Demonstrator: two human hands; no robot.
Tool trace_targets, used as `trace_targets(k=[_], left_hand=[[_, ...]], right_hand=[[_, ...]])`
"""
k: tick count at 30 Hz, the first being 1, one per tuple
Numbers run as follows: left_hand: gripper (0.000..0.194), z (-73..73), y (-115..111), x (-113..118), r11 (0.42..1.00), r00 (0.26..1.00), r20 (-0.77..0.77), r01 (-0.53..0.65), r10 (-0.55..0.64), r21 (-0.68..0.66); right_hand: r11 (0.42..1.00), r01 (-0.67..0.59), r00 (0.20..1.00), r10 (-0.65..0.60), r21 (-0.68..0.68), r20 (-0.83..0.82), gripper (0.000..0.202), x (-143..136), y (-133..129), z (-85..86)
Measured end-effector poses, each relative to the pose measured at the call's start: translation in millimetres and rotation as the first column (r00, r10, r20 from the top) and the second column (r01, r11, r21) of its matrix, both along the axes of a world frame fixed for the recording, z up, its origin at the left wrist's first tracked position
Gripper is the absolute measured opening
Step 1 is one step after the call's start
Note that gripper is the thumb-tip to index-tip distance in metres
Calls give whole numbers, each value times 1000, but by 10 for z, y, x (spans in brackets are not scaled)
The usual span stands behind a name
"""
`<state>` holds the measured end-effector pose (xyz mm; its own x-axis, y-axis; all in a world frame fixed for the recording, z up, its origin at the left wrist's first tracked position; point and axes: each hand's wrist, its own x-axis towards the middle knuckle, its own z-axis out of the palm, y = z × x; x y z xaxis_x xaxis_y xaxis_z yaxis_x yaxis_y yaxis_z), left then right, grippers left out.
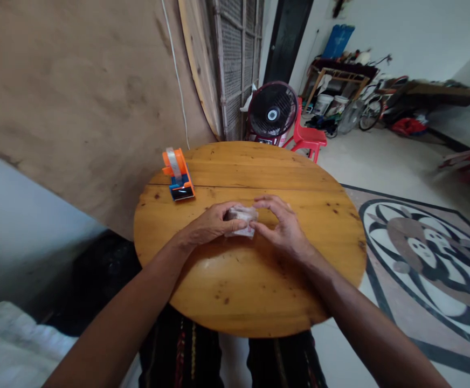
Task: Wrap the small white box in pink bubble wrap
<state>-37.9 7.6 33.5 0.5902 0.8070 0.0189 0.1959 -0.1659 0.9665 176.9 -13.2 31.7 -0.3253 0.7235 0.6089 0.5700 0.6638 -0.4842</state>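
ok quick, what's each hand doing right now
Left hand: closed on the small pale packet, thumb across its near side.
Right hand: half open at the packet's right edge; whether it grips cannot be told.

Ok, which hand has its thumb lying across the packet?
The left hand: its thumb crosses the near side of the packet. The right hand reaches only the right edge, thumb and index finger spread.

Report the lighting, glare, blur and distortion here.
Head view: dim, soft indoor light; faint glare on the wooden table near the left hand; outer edges look stretched; markings on the small whitish packet too blurred to read.
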Motion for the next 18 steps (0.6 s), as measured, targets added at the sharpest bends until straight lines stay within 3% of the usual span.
trace_targets(k=[4,11,18], left_hand=[[44,-17,4,-2,1000,999,28,24,-25,4],[48,-11,-15,7,999,999,23,45,-45,7],[35,7,-37,19,1000,999,51,18,-19,19]], right_hand=[[997,5,998,0,76,-64,5,-16,10,6],[999,-10,981,0,-52,-194,6,-48,-11,95],[994,-62,992,50,-94,-117,11,-133,-110,111]])
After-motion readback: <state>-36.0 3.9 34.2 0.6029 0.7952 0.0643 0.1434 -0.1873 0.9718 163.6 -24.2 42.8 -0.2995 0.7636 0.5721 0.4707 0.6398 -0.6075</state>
